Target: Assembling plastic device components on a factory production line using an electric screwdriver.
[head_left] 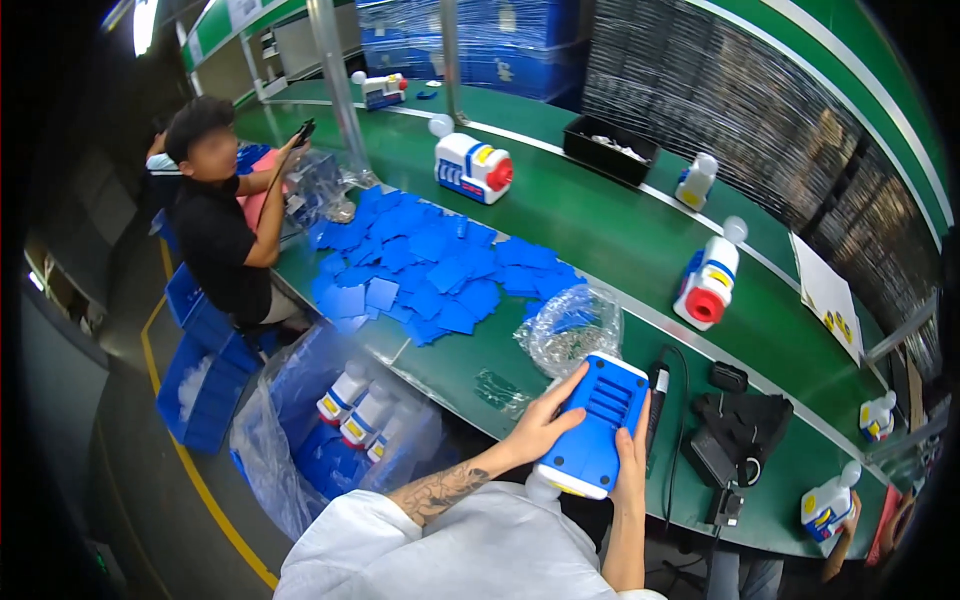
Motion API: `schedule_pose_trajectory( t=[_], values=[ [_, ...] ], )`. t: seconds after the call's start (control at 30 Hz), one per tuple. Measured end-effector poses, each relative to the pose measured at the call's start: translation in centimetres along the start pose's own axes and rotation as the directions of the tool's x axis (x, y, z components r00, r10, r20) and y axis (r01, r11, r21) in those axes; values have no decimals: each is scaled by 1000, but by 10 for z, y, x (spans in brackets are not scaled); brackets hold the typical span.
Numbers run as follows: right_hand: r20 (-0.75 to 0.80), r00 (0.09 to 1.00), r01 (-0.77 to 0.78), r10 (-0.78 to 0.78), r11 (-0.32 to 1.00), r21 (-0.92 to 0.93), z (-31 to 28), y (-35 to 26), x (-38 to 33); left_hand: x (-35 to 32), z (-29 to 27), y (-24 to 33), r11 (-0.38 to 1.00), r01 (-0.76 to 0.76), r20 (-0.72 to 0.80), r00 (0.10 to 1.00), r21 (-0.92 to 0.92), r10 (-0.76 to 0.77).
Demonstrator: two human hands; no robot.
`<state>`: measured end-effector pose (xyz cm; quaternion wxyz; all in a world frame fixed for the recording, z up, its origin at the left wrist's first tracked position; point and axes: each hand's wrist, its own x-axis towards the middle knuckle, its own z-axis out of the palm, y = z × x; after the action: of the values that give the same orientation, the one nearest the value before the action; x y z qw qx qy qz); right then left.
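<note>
A heap of flat blue plastic panels (425, 265) covers the green desk (600, 235), a crumpled clear bag (572, 328) just beside it; white-and-blue toy units (472, 166) stand apart along the desk; a black tray (610, 150) sits farther back; a seated co-worker (222, 215) in black works at the left end.

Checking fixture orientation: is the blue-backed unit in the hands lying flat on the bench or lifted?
Lifted: both hands, left and right, hold the blue-backed unit tilted.

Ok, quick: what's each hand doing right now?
Left hand: closed on the blue-and-white plastic toy unit, gripping its left side.
Right hand: flat against the unit's right side, holding it.
</note>
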<state>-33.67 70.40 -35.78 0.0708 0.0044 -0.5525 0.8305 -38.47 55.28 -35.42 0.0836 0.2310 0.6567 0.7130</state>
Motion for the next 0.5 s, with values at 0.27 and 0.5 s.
schedule_pose_trajectory(
  t=[0.27, 0.5],
  values=[
    [-39, 994, -107, 103, 986, -127, 4, -15, -6, 62, -150, -47, -33, 22, -5, 895, 999, 447],
    [-35, 998, -52, 45, 965, -257, 13, -22, 1, 72, -164, -93, 243, -86, 77, 996, 966, 46]
  ],
)
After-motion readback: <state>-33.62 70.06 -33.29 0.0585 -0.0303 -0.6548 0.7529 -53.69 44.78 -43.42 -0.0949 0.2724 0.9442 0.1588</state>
